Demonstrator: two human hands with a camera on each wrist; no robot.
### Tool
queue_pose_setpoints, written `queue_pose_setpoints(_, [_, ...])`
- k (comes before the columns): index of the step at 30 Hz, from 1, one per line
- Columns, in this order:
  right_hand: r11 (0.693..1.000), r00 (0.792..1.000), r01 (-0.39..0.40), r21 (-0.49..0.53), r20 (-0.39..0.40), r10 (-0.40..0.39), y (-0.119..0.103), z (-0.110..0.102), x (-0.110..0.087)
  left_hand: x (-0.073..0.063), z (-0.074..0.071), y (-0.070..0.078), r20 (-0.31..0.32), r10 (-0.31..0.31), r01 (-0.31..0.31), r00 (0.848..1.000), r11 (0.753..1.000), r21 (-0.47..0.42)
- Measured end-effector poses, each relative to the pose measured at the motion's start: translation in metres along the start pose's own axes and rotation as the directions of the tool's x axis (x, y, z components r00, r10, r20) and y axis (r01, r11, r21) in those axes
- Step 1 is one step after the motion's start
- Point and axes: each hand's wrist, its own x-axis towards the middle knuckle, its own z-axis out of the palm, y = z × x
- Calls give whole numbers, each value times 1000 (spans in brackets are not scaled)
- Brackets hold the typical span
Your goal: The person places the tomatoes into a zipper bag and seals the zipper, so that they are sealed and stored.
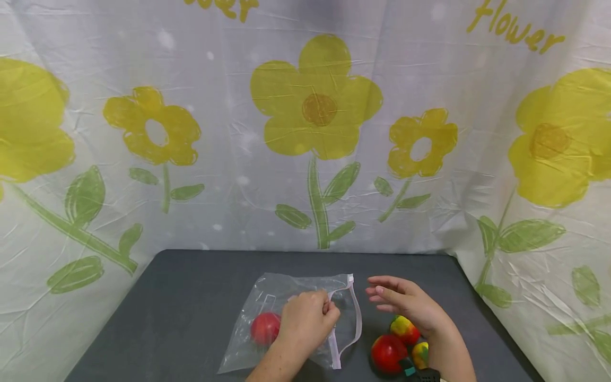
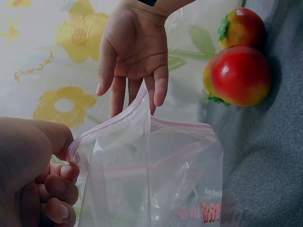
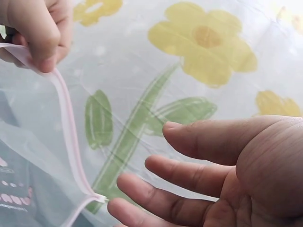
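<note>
A clear zip bag lies on the dark table with a round red fruit inside. My left hand pinches the upper edge of the bag's mouth between thumb and curled fingers, lifting it so the opening gapes. Right of that mouth, my right hand hovers with palm facing the bag and fingers extended, holding nothing. The right wrist view shows the pink-white zip strip apart from those fingertips. Below the right hand sit a red toy fruit and smaller red-and-yellow ones, partly hidden by the wrist.
The dark grey table extends to the left of the bag and behind it. A pale curtain printed with yellow flowers hangs behind the table and along both sides.
</note>
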Motion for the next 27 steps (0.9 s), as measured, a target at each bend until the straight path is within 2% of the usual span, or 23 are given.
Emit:
queue_pose_setpoints(13, [999, 996, 29, -16, -79, -30, 2, -19, -13, 0, 1, -1, -5, 3, -3, 1000, 1000, 1])
queue_pose_setpoints(19, [1000, 990, -18, -13, -140, 16, 3, -27, -18, -1, 3, -1, -23, 9, -9, 1000, 1000, 4])
queue_pose_setpoints(27, [999, 971, -33, -25, -236, 26, 4, -35, -24, -1, 3, -2, -23, 10, -10, 1000, 1000, 1])
